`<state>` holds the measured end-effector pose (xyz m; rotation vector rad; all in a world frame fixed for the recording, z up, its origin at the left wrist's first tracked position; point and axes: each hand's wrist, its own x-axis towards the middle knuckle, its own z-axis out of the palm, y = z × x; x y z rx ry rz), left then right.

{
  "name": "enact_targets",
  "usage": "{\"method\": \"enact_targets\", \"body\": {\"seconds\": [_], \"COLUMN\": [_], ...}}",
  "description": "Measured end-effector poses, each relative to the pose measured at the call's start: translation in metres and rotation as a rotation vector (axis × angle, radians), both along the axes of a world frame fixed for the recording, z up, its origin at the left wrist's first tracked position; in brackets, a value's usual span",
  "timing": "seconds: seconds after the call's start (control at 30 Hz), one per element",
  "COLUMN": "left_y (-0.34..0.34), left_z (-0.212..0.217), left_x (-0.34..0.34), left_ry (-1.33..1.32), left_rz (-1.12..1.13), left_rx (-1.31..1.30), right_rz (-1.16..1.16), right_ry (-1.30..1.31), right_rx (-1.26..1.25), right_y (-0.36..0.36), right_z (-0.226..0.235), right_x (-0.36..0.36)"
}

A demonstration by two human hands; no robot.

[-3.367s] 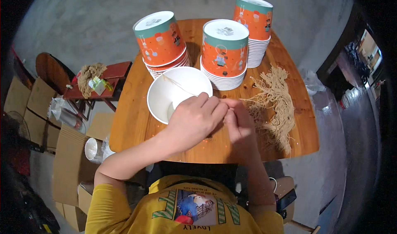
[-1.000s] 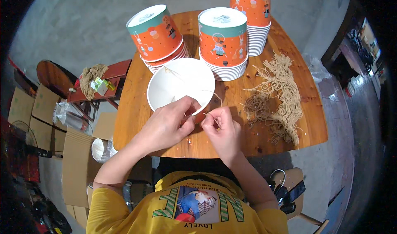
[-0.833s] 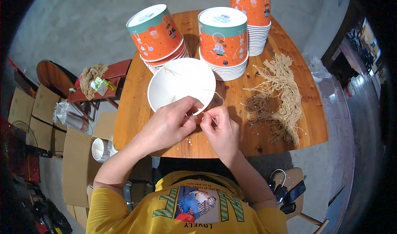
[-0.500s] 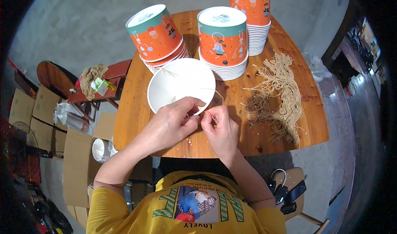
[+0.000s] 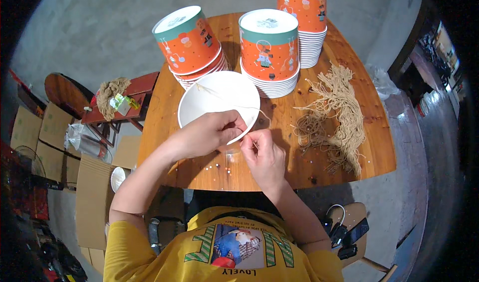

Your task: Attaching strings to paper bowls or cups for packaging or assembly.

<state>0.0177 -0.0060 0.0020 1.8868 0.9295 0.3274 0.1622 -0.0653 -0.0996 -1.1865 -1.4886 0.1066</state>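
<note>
A white paper bowl (image 5: pixel 212 95) leans toward me on the wooden table. My left hand (image 5: pixel 209 133) is closed at its near rim, index finger over the inside and thumb below. Just right of that rim, my right hand (image 5: pixel 263 157) pinches a thin string (image 5: pixel 234 105), fingertips together. This string crosses the bowl's inside and loops over its right edge; its end is hidden by my fingers. Beside my right hand lies a bundle of tan strings (image 5: pixel 344 117), with a looser tangle (image 5: pixel 310 130) next to it.
Upside-down stacks of orange-and-green paper tubs stand behind: a left stack (image 5: pixel 187 40), a middle stack (image 5: pixel 269 45) and a right stack (image 5: pixel 307 12). Small bead-like bits (image 5: pixel 218 166) dot the table (image 5: pixel 319 177). Cardboard boxes (image 5: pixel 92 197) and a red bench (image 5: pixel 139 90) are left, a chair (image 5: pixel 355 214) lower right.
My left hand has shifted slightly up and its wrist has lifted, uncovering bits on the table. The right hand has barely moved. The bowl stays in place.
</note>
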Motion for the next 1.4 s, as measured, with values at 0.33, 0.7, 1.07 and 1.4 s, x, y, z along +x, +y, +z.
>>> {"method": "enact_targets", "body": {"seconds": [0.33, 0.7, 1.07, 1.4], "left_y": [0.001, 0.008, 0.015, 0.017], "left_z": [0.005, 0.002, -0.008, -0.011], "left_x": [0.002, 0.006, 0.011, 0.021], "left_ry": [-0.204, -0.319, -0.335, -0.359], "left_rz": [0.198, 0.024, 0.005, 0.035], "left_rx": [-0.062, -0.316, -0.397, -0.388], "right_rz": [0.214, 0.500, 0.740, 0.625], "right_ry": [0.121, 0.268, 0.260, -0.058], "right_rx": [-0.235, -0.404, -0.453, -0.472], "right_y": [-0.009, 0.010, 0.015, 0.050], "right_z": [0.027, 0.044, 0.060, 0.087], "right_x": [0.033, 0.052, 0.058, 0.068]}}
